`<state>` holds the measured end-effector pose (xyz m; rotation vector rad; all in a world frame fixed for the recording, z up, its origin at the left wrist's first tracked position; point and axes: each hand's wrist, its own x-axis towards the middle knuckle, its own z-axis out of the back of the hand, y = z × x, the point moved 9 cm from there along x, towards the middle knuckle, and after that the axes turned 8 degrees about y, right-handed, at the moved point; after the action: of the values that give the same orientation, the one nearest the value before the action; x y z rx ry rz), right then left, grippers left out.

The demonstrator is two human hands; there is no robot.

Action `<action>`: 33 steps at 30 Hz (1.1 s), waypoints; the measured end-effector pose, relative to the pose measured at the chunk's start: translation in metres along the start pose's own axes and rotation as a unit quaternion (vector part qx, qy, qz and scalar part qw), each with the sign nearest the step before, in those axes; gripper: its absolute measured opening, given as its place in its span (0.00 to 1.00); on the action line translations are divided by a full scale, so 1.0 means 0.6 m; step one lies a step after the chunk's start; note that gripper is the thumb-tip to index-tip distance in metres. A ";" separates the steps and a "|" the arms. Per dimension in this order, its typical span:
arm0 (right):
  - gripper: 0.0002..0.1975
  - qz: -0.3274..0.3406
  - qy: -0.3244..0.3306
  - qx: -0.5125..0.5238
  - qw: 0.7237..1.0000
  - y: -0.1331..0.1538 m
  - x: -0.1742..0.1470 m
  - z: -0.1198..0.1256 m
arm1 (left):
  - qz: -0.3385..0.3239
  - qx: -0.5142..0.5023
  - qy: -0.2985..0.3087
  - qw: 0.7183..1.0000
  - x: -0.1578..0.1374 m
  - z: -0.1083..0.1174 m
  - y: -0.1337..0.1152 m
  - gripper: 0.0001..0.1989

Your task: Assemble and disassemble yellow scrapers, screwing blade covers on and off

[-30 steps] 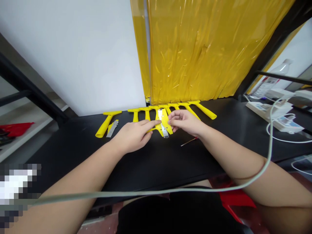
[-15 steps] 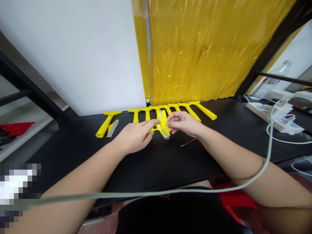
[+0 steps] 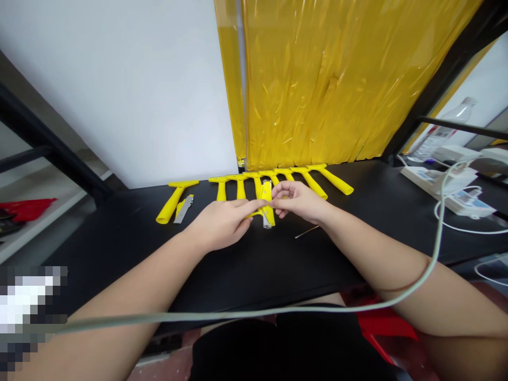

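Between my hands lies a yellow scraper [image 3: 268, 210], its head lengthwise towards me, with a silvery metal part showing at both ends. My left hand [image 3: 222, 222] comes from the left and grips the scraper, its index finger stretched across the yellow face. From the right, my right hand [image 3: 296, 201] holds the head's edge between thumb and fingers, the other fingers curled. Its handle is mostly hidden by my left hand. On the black table [image 3: 222, 280], a thin screwdriver [image 3: 306, 232] lies near my right wrist, its handle end hidden beneath it.
Several yellow T-shaped handles [image 3: 333, 180] line the back edge. Another yellow T-shaped handle [image 3: 170, 203] lies left, beside a yellow-and-grey blade piece [image 3: 184, 209]. A pale cable [image 3: 246, 316] crosses in front of me. Power strips [image 3: 448, 190] and a plastic bottle [image 3: 440, 132] stand right.
The yellow plate on the scraper's head has turned from a slant to lie in line over the metal part. My left index finger has reached further right onto it.
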<state>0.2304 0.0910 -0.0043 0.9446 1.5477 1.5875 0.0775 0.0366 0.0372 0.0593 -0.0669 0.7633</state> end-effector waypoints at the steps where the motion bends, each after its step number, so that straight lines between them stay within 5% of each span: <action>1: 0.20 0.000 -0.001 0.005 1.000 -0.001 0.000 0.001 | -0.003 -0.002 -0.001 1.000 0.000 0.000 -0.001 0.24; 10: 0.08 -0.045 -0.004 0.087 0.995 -0.013 0.001 0.004 | -0.044 -0.020 -0.007 0.999 -0.001 -0.001 -0.008 0.25; 33: 0.09 -0.048 -0.023 0.114 0.992 -0.015 -0.001 0.024 | -0.105 -0.063 0.009 0.992 -0.004 -0.002 -0.019 0.24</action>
<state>0.2435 0.0975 -0.0129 1.0046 1.7422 1.3332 0.0837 0.0270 0.0353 -0.0604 -0.0905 0.5479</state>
